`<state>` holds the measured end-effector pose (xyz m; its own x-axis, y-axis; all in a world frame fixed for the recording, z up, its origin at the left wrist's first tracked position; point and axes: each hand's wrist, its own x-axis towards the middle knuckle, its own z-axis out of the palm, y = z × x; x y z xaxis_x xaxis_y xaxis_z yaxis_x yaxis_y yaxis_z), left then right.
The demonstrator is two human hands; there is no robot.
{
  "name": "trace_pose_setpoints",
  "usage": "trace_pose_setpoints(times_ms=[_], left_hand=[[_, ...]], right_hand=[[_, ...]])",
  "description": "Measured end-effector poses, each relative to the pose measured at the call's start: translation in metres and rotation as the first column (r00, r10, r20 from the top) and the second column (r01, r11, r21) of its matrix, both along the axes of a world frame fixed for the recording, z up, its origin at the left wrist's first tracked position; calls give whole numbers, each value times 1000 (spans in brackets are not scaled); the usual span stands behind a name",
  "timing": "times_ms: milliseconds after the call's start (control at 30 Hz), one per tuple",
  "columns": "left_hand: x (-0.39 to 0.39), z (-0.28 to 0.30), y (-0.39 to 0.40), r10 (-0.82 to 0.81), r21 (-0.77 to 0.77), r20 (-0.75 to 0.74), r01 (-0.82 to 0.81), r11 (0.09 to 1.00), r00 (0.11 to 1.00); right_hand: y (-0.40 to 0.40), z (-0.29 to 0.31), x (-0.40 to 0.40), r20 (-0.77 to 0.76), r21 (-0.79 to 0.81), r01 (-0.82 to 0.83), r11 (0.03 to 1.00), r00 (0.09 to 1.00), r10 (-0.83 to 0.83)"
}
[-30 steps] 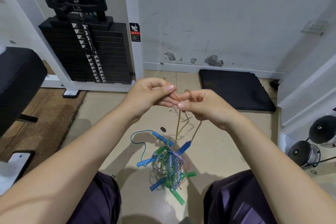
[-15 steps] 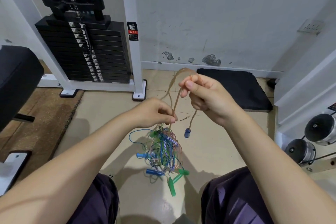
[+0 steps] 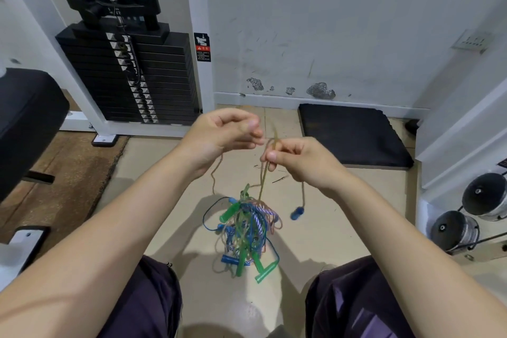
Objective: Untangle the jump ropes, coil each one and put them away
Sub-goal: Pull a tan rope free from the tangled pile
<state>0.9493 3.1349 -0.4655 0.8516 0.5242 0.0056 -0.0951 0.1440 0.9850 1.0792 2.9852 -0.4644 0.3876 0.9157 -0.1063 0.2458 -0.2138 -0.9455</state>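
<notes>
Head view: both hands are raised in front of the body over a tan floor (image 3: pixel 170 173), seated legs in dark shorts at the bottom edge. Right hand (image 3: pixel 299 162) pinches a tan rope (image 3: pixel 263 181) between thumb and curled fingers; a small loop of it stands above the knuckles. One strand drops from the pinch down into the tangle (image 3: pixel 244 230); another hangs off the right side and ends in a blue handle (image 3: pixel 296 213), which is blurred. Left hand (image 3: pixel 222 134) has its fingers curled, tips close to the right hand; a tan strand trails from under it down toward the tangle, but whether the fingers actually clamp the rope I cannot tell. The tangle sits between the knees, mixed blue, green, tan and striped cords with green and blue handles sticking out; whether it rests on the floor or hangs I cannot tell. Behind: black weight stack (image 3: pixel 129 74) in a white frame at left, black mat (image 3: pixel 354 134) against the scuffed wall, dumbbells (image 3: pixel 472 214) at right, black pad (image 3: pixel 27 123) at far left.
</notes>
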Motion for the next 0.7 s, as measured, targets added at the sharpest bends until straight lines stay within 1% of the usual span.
trace_pose_setpoints(times_ms=[33,67,100,167,200,267,300,367,467,567,633,700], left_hand=[[-1,-5,4,-41,90,-91,49,995,995],[-1,-10,6,-101,178,-199,137,974,975],[-2,-18,7,-171,245,-310,252,936,935],[-1,-32,0,-296,280,-471,459,843,831],[1,-38,-4,-319,289,-510,508,812,799],[4,-44,-11,-298,335,-524,514,790,798],[6,-45,-12,-271,350,-518,490,798,811],[6,-41,-11,-217,332,-478,404,853,851],[5,-30,-9,-160,216,-315,235,948,935],[5,-14,-12,-100,120,-112,113,986,989],[3,-4,-13,-43,29,2,43,999,999],[1,3,-12,5,-61,82,0,998,997]], right_hand=[[0,2,2,-87,59,14,998,996,-9],[0,4,5,-193,128,36,991,981,-11],[0,7,8,-290,192,64,979,957,-6],[-2,14,12,-410,283,105,953,912,21],[-2,16,14,-437,311,115,943,899,34],[-3,17,16,-448,331,132,934,894,32],[-3,16,17,-442,323,145,935,897,13],[-3,15,20,-398,277,176,945,916,-53],[-4,11,20,-292,161,181,970,948,-128],[-4,5,14,-199,38,102,994,976,-93],[-4,5,10,-156,-32,20,999,987,-24],[-4,4,5,-80,-96,-38,995,996,31]])
